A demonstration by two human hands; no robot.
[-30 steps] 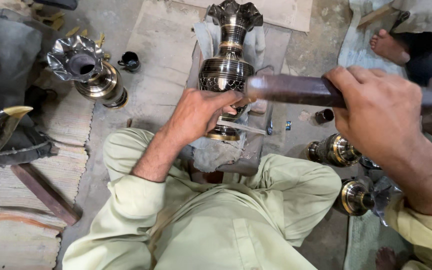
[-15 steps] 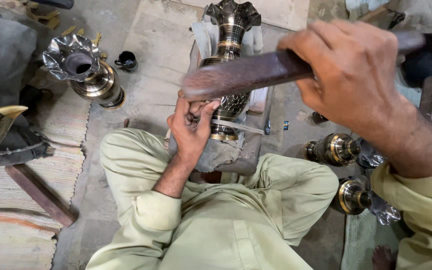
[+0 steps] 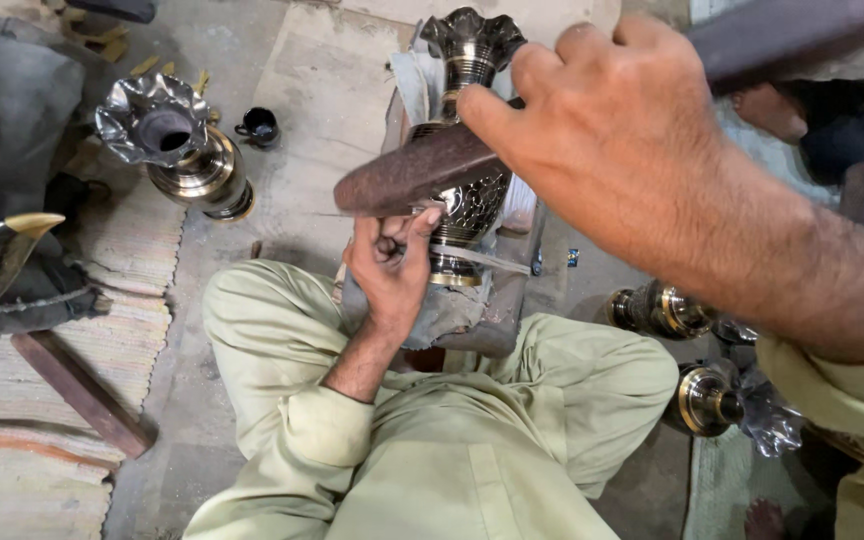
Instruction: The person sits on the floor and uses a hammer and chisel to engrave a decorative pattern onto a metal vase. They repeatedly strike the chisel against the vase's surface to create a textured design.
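An ornate brass vase [image 3: 467, 150] with dark engraved bands lies tilted on a cloth-padded block [image 3: 472, 310] between the knees of a person seated cross-legged on the floor [image 3: 312, 90], its flared scalloped mouth pointing away from the body. The left hand [image 3: 392, 262] sits just beside the vase's lower belly, fingers curled tight around a thin metal tool [image 3: 487, 260] whose tip lies against the engraved surface. Above it, close to the camera, the right hand [image 3: 607, 130] is closed in a full fist around a dark wooden mallet [image 3: 422, 170], the worn head of which hangs directly over the left hand and crosses in front of the vase's middle.

A second fluted metal vase [image 3: 177, 150] lies on its side to the left on the floor, with a small black cup [image 3: 257, 127] just beyond it. A striped woven mat [image 3: 102, 300] and a wooden bar [image 3: 82, 395] lie farther left. To the right of the knees rest two more brass pieces [image 3: 692, 350], near each other. Pale green clothing [image 3: 452, 450] fills the lower frame.
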